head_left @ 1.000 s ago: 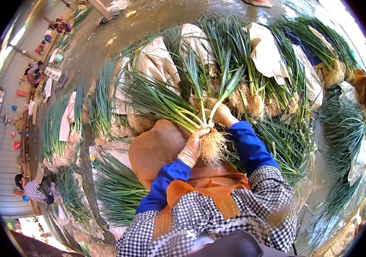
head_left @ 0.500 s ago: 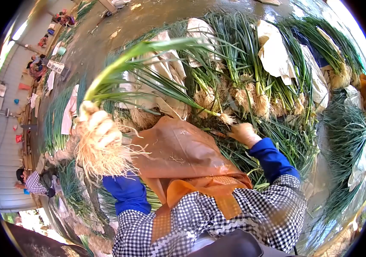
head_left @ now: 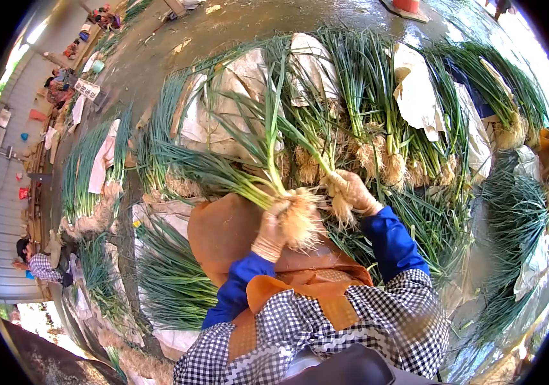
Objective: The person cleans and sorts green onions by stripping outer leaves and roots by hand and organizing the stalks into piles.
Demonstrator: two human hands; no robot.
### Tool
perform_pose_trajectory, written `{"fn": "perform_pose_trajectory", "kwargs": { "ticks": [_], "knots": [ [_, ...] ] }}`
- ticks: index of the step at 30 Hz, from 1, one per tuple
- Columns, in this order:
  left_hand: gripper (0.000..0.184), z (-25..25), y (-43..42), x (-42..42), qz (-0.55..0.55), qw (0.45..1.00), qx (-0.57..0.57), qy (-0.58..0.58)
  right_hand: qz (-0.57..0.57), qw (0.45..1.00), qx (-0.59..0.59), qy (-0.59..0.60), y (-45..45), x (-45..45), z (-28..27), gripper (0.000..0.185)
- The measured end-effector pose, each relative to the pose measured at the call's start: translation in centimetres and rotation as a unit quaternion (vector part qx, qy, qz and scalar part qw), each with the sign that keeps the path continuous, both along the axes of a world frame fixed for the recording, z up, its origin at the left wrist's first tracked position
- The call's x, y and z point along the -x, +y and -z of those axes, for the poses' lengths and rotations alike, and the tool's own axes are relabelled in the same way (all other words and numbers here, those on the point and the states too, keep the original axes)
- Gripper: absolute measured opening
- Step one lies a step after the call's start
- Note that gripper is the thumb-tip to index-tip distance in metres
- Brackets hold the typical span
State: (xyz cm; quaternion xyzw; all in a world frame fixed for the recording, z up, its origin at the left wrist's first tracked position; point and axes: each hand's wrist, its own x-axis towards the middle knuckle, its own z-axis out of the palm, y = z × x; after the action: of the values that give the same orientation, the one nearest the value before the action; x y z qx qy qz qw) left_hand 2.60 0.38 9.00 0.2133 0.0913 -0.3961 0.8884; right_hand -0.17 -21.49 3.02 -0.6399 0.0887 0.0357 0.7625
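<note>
My left hand [head_left: 270,232] is closed around a bunch of green onions [head_left: 301,218] above my lap. Their pale, stringy roots face right and their green leaves fan out to the upper left. Just to the right, my right hand [head_left: 355,191] grips a smaller lot of green onions [head_left: 316,157], leaves pointing up and left and roots hanging below the fingers. The two root clumps are close together; whether they touch I cannot tell. Beneath my hands lies a brown apron [head_left: 220,231] over my knees.
Bundles of green onions [head_left: 355,90] lie in a row ahead, with white sacks [head_left: 416,90] among them. More leafy piles lie at left [head_left: 175,276] and right [head_left: 512,205]. Wet ground [head_left: 242,25] stretches beyond. A person [head_left: 43,263] sits at far left.
My left hand has come down and right with its bunch, from near the camera to above my lap. My right hand has risen slightly from the pile and now holds green onions.
</note>
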Motion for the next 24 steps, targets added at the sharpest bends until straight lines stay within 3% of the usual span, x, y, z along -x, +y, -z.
{"fn": "perform_pose_trajectory", "kwargs": {
  "ticks": [1,2,4,5,6,7,8,10,11,13,14,15,16,18,20,21,22,23,24],
  "knots": [
    [0.02,1.3,-1.1,0.9,-0.024,0.999,-0.045,0.002,0.026,0.999,0.032,-0.031,1.3,0.2,-0.1,0.029],
    [0.02,3.5,-0.9,1.1,0.066,0.997,-0.04,0.021,0.02,0.998,-0.052,-0.005,2.5,0.8,-0.4,0.029],
    [0.02,4.8,-2.4,2.2,0.037,0.997,-0.055,0.034,0.021,0.952,0.306,-0.014,3.1,1.3,0.3,0.027],
    [0.022,4.9,-2.5,2.3,0.037,0.996,-0.069,0.05,-0.025,0.879,0.464,-0.106,2.5,1.5,0.4,0.017],
    [0.022,5.4,-2.9,2.3,0.031,0.993,-0.101,0.055,0.008,0.949,0.292,-0.122,3.1,1.6,0.7,0.017],
    [0.022,6.3,-2.9,2.4,0.034,0.991,-0.111,0.064,-0.045,0.858,0.505,-0.084,3.4,1.7,0.9,0.02],
    [0.022,6.9,-3.1,2.3,0.038,0.989,-0.121,0.073,-0.094,0.716,0.69,-0.04,3.6,1.7,1.1,0.023],
    [0.022,7.3,-3.9,2.5,0.007,0.992,-0.111,0.054,-0.041,0.783,0.621,-0.005,3.4,2.7,0.7,0.025],
    [0.023,7.5,-4.3,2.6,-0.017,0.995,-0.09,0.05,0.038,0.834,0.551,0.02,3.8,3.0,2.3,0.027],
    [0.023,7.1,-4.5,2.3,-0.024,0.996,-0.079,0.041,0.165,0.905,0.387,-0.065,3.5,4.6,6.4,0.025],
    [0.024,6.9,-4.2,2.5,-0.034,0.996,-0.073,0.038,0.142,0.827,0.535,-0.098,2.6,5.9,6.1,0.024],
    [0.021,5.9,-3.7,1.9,-0.029,0.998,-0.046,0.031,0.009,0.778,0.627,0.04,1.7,7.0,5.7,0.022],
    [0.024,4.3,-2.4,1.1,-0.019,1.0,-0.008,0.009,-0.124,0.692,0.689,0.174,0.7,8.0,5.4,0.024],
    [0.028,2.2,-1.4,-0.4,-0.021,0.998,0.045,0.027,-0.299,0.624,0.696,0.191,-2.6,13.2,10.1,0.027],
    [0.031,4.8,-0.2,-1.5,-0.011,0.982,0.164,0.087,-0.328,0.63,0.679,0.184,-3.0,11.1,7.8,0.028],
    [0.03,5.4,-0.4,-1.4,-0.052,0.991,0.109,0.051,-0.356,0.636,0.661,0.178,-3.1,9.0,6.6,0.03],
    [0.03,6.4,-0.6,-1.2,-0.094,0.994,0.052,0.016,-0.203,0.696,0.688,0.034,-3.2,6.0,6.0,0.029],
    [0.03,7.7,-0.3,-1.3,-0.086,0.996,0.028,0.011,0.033,0.809,0.586,0.005,-1.6,2.2,1.8,0.028],
    [0.029,6.9,-0.4,-1.2,-0.084,0.996,0.002,-0.008,0.115,0.843,0.525,-0.018,-1.1,-1.7,0.1,0.028]
  ]
}}
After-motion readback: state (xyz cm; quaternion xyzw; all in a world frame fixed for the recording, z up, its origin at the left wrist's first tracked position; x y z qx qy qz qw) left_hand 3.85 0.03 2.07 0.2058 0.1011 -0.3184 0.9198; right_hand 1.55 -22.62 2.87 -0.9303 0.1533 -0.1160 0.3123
